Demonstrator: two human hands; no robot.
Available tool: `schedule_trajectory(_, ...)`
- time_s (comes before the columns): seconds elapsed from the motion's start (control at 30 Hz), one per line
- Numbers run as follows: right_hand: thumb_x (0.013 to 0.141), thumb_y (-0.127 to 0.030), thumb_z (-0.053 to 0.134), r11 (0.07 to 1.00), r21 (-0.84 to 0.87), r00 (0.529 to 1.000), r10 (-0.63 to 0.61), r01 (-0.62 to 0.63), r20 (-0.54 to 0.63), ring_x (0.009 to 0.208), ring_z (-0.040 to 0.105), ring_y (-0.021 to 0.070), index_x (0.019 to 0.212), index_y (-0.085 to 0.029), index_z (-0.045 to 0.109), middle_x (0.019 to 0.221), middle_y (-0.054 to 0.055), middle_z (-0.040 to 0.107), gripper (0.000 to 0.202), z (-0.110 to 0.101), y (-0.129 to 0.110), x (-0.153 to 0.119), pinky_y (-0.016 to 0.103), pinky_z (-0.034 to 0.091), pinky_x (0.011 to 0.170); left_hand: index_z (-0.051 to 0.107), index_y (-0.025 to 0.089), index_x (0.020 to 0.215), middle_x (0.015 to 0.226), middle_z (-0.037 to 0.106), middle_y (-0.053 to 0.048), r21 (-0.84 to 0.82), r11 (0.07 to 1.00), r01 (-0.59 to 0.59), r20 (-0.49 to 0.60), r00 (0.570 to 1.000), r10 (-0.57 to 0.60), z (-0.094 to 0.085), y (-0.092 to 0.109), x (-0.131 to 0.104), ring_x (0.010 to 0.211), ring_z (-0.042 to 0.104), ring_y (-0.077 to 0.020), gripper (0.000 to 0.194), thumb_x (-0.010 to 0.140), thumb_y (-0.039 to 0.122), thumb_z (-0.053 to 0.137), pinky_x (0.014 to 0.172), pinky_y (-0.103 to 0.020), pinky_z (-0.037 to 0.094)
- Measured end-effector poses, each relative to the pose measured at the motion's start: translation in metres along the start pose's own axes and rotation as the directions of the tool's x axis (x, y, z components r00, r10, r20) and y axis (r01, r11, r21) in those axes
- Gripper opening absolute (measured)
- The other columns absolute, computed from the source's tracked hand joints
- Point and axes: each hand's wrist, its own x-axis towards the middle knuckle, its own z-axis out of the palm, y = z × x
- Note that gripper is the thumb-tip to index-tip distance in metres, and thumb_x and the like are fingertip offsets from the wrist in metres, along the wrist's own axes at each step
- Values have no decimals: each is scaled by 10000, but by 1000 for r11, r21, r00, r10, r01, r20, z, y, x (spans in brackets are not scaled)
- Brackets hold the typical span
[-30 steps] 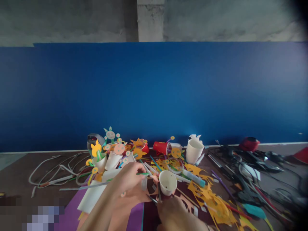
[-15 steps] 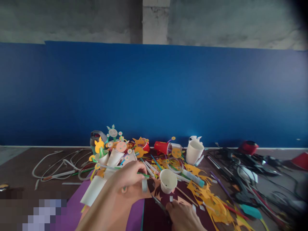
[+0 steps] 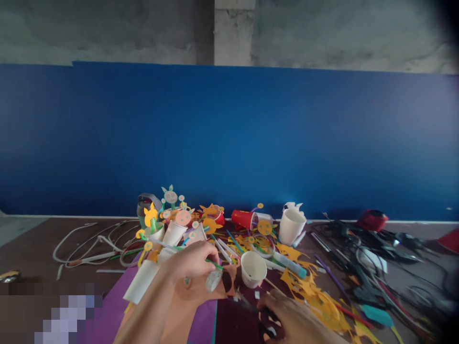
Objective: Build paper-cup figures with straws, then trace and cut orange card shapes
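Observation:
My left hand (image 3: 195,260) reaches over the orange paper (image 3: 179,320), its fingers pinched on a thin green strip (image 3: 214,264). Just below those fingertips a small roll of clear tape (image 3: 214,280) is tilted. My right hand (image 3: 283,310) is curled at the handles of dark scissors (image 3: 245,304), whose blades point up and left towards the tape. A white paper cup (image 3: 253,270) stands upright between and beyond my hands. Small paper scraps (image 3: 257,295) lie near the scissors.
Paper cups with cut-out faces (image 3: 174,233) crowd the back. A white cup (image 3: 291,226) stands behind on the right. Yellow paper scraps (image 3: 322,306) and a glue tube (image 3: 291,264) lie right of centre. Cables (image 3: 369,267) and a glue gun cover the far right; white cable coils lie left.
The tape roll has tilted under my left hand. My right hand has moved right, its grip on the scissors changed, and the scissors lie flatter. The view has shifted slightly.

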Motion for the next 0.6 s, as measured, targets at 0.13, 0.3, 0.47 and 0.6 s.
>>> schedule_trajectory(0.13,619,-218,645,997,63,999,38,-38,-1,828,636,214,897,-308,684,922,-5,693,295,-28,-10,-5,269,452,713,720,244,785,821,729,3,-1,1000,-13,-4,1000,13,2,-4,1,760,627,-185,244,646,151,543,668,-234,429)
schedule_trajectory(0.3,676,-223,589,983,148,993,-101,109,-63,815,622,194,982,-278,646,939,12,660,316,-31,-20,11,261,443,703,717,242,804,833,711,-4,23,1000,-11,-21,1000,12,4,0,0,768,621,-188,268,644,132,531,662,-244,426)
schedule_trajectory(0.47,683,-199,596,969,126,977,-207,213,-59,875,599,187,1105,-277,606,1018,20,618,429,-17,-22,24,262,430,759,715,225,784,837,697,-17,39,997,-66,-9,998,66,3,7,-2,804,612,-188,242,646,123,545,696,-246,427)
schedule_trajectory(0.6,698,-170,578,961,143,972,-230,235,-50,848,595,169,1097,-271,608,989,13,611,413,-17,-21,28,244,425,747,717,228,781,840,688,-14,28,996,-81,3,997,81,4,8,-1,817,605,-189,227,654,131,555,699,-254,419)
